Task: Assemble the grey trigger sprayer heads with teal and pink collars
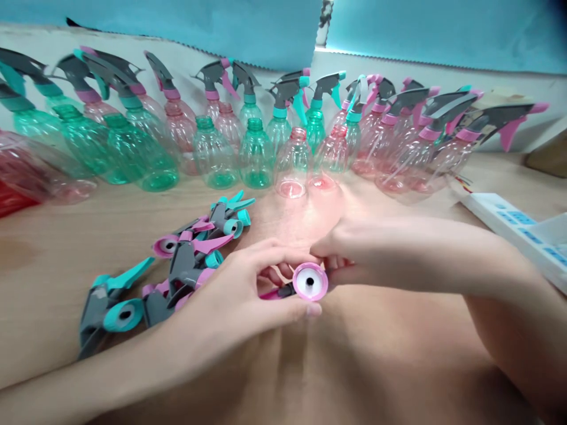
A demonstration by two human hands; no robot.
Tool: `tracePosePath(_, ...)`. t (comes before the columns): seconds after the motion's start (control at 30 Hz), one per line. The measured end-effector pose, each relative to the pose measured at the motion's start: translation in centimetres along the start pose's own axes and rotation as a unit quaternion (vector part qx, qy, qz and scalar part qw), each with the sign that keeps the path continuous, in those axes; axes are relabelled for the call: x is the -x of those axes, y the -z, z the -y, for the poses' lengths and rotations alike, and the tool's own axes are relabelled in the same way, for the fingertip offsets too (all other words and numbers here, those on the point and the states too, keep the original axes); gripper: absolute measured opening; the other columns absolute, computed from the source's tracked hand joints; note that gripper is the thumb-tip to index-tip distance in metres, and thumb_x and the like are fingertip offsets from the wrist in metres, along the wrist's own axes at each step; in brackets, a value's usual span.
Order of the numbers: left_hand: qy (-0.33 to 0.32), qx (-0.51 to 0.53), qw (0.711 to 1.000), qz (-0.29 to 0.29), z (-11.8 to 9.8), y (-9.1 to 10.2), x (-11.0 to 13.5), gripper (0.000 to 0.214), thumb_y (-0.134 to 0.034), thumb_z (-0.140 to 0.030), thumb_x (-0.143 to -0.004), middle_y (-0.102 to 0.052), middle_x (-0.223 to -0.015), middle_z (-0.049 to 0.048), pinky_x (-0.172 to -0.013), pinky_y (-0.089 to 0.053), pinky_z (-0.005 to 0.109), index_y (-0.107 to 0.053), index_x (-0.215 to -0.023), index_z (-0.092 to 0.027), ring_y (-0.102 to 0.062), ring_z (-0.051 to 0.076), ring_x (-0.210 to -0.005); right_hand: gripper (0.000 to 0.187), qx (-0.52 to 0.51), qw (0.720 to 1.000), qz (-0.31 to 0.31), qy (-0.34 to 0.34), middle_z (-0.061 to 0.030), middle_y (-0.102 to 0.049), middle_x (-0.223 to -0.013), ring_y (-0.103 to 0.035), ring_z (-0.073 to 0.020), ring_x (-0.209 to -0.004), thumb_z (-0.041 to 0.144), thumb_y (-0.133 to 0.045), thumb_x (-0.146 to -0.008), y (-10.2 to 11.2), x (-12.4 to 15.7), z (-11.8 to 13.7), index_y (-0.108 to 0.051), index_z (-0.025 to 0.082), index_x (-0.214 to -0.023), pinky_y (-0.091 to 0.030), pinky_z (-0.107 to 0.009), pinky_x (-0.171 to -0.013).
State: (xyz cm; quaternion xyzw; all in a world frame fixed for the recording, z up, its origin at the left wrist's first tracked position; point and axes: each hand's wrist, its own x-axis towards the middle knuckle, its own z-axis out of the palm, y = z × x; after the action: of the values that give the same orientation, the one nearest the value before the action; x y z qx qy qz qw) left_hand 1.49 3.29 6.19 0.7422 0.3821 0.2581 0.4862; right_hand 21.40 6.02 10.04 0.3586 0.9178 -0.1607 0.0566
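A spray head (310, 282) with a pink collar is between my hands, its round opening and white inner disc with a dark hole facing me. My left hand (261, 283) is closed around it, thumb below the collar and index finger above. Against its far right side, my right hand (339, 254) has curled fingers gripping it; the part in those fingers is mostly hidden. Left of my left hand lies a pile of loose grey spray heads (183, 262) with pink or turquoise collars and triggers. One turquoise-collared spray head (121, 316) lies nearest me.
Open-necked green bottles (254, 156) and pink bottles (293, 165) stand across the table. Behind them are several bottles fitted with spray heads (319, 88). A white power strip (509, 218) lies at the right. A red object (15, 198) is at the left edge.
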Motion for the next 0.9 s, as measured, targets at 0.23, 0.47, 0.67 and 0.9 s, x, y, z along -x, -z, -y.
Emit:
tracePosePath(0.23,-0.099,-0.100,0.990,0.010,1.0,-0.9,0.8,0.021,-0.067,-0.019,-0.082,-0.066,-0.089,-0.0003,-0.071,-0.053,0.022,-0.071,-0.100,-0.027,-0.064,0.014,-0.081,0.015,-0.164,0.983,0.075,0.040,0.0016,-0.068,-0.072,-0.058,-0.0109,-0.065,0.020,-0.059,-0.079,0.4,-2.2,-1.4,-0.072,0.020,-0.087,-0.039,-0.021,-0.054)
tracePosePath(0.47,-0.152,-0.146,0.971,0.114,2.1,-0.5,0.4,0.044,-0.062,-0.014,-0.085,-0.060,-0.111,0.0028,-0.079,-0.053,0.026,-0.057,-0.124,-0.033,-0.062,0.016,-0.095,0.020,-0.221,0.958,0.163,0.081,0.0001,-0.070,-0.073,-0.061,-0.0114,-0.066,0.026,-0.059,-0.082,-0.4,-3.4,-2.6,-0.073,0.017,-0.091,-0.041,-0.020,-0.055)
tracePosePath(0.67,-0.186,-0.170,0.967,0.042,2.2,-1.0,0.6,0.031,-0.061,-0.013,-0.084,-0.067,-0.104,0.0016,-0.071,-0.052,0.023,-0.062,-0.112,-0.024,-0.064,0.015,-0.087,0.022,-0.229,0.959,0.135,0.097,-0.0008,-0.071,-0.082,-0.063,-0.0117,-0.072,0.027,-0.057,-0.084,0.1,-3.0,-2.7,-0.069,0.016,-0.099,-0.044,-0.021,-0.058)
tracePosePath(0.9,-0.147,-0.144,0.976,-0.075,2.6,-1.5,0.8,0.023,-0.063,-0.018,-0.083,-0.068,-0.087,-0.0028,-0.055,-0.043,0.020,-0.061,-0.105,-0.023,-0.059,0.011,-0.066,0.010,-0.054,0.992,-0.115,-0.016,0.0032,-0.069,-0.082,-0.062,-0.0116,-0.069,0.023,-0.060,-0.081,2.2,-0.1,-1.5,-0.068,0.023,-0.087,-0.041,-0.022,-0.054)
